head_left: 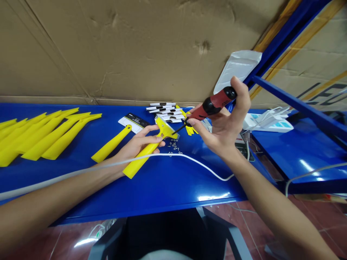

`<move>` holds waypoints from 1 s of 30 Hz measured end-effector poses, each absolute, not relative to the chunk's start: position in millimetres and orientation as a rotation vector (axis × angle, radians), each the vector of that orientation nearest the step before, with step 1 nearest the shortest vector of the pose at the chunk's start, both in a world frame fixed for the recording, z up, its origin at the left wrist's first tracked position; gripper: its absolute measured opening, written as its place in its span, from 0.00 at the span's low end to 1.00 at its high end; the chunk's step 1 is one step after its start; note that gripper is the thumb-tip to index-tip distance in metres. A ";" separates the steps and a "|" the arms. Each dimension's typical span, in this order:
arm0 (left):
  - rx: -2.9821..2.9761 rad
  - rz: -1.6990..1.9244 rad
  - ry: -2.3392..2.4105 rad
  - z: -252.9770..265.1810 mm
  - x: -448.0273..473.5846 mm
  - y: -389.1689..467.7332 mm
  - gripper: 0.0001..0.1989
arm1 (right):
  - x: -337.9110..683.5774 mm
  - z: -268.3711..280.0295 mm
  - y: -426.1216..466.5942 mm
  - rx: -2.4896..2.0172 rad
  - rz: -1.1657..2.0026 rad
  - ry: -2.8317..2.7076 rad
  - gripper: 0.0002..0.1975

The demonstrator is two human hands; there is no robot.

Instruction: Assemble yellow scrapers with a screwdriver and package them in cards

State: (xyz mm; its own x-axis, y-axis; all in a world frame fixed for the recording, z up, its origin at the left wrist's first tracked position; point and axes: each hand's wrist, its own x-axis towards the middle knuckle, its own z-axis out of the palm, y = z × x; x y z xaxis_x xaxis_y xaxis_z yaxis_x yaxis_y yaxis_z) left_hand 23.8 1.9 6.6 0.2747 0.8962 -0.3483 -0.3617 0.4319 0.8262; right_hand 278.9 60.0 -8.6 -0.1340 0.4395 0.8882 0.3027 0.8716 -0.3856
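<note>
Left hand (145,141): closed round the neck of the yellow T-shaped plastic scraper (151,147), thumb on top, other fingers underneath. No slack that I can see. Your right hand (229,124) has the red-and-black-handled screwdriver (213,105) pinched, thumb low on the handle, index finger curled over the butt. Dark shaft slants down-left to the right end of the scraper head; too small to tell if the tip is seated.

Handling: scraper looks light, stiff, hard moulded plastic. Smooth, so probably a bit slippery and prone to twist under torque. Best hold: right where you have it, at the neck. Thin pale strip on the head's far edge; can't tell if it's blade or cover, so treat as sharp, fingers off. Scraper is up over the middle of the glossy blue table (176,195), handle toward near left.

Around it: small metal bits (173,145) just beyond your left fingers, likely easy to scatter. White cable (187,156) crosses over the scraper handle in view. Left: single yellow plastic handle (111,145) by the black-and-white printed card (132,122), then a row of yellow plastic handles (55,135). Far side: stacked white folded strips (166,109).
</note>
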 end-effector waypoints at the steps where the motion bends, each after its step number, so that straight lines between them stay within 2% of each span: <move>1: 0.696 0.942 0.927 6.8 23.7 1.9 0.31 | 279.0 -8.7 60.7 -0.560 0.113 -1.728 0.63; 13: 0.685 0.935 0.942 11.3 24.6 0.7 0.33 | 269.8 4.3 43.6 -0.526 0.169 -1.739 0.48; 21: 0.718 0.925 0.932 8.2 23.3 0.0 0.33 | 279.5 -7.0 64.9 -0.525 0.039 -1.723 0.60; 24: 0.726 0.921 0.929 5.5 22.7 0.7 0.31 | 278.1 -5.3 62.6 -0.516 0.023 -1.727 0.58; 28: 0.730 0.917 0.919 3.4 21.5 2.3 0.29 | 272.8 -0.4 52.4 -0.567 0.082 -1.745 0.49; 30: 0.716 0.919 0.917 5.1 21.8 2.2 0.28 | 271.0 1.0 48.9 -0.587 0.114 -1.750 0.50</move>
